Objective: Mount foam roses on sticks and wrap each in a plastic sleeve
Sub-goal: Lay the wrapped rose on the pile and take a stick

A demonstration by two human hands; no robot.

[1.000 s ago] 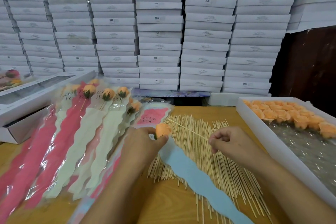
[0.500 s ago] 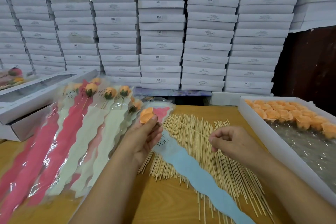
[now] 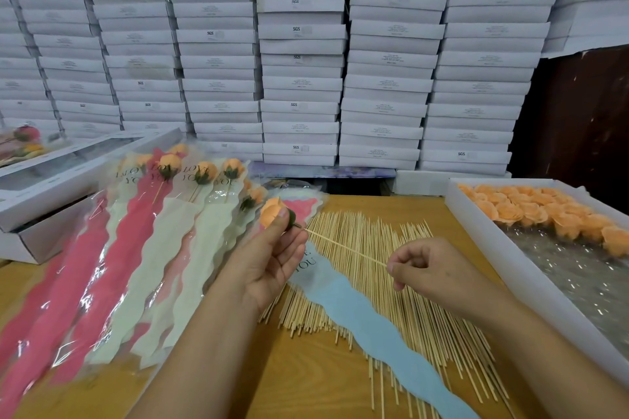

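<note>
— Rose (image 3: 272,213) and stick (image 3: 343,245): why are they being held that way?

— Near the middle of the frame, the foam bloom is being pinched between thumb and fingertips of the left hand (image 3: 269,265), its green base being turned toward the stick. The far end of the stick is being pinched by the curled fingers of the right hand (image 3: 432,269), so the tip is being aimed at the base (whether it is already being pushed in cannot be told).

— And the room around them?

— Both are being kept raised above the loose sticks (image 3: 374,299) and the blue sleeve (image 3: 367,323), which is being left flat, probably for wrapping next. Wrapped roses (image 3: 136,248) are being crowded against the left; the tray of orange roses (image 3: 544,214) is being bounded by its white wall at the right edge. Open wood is being left only along the bottom.
</note>
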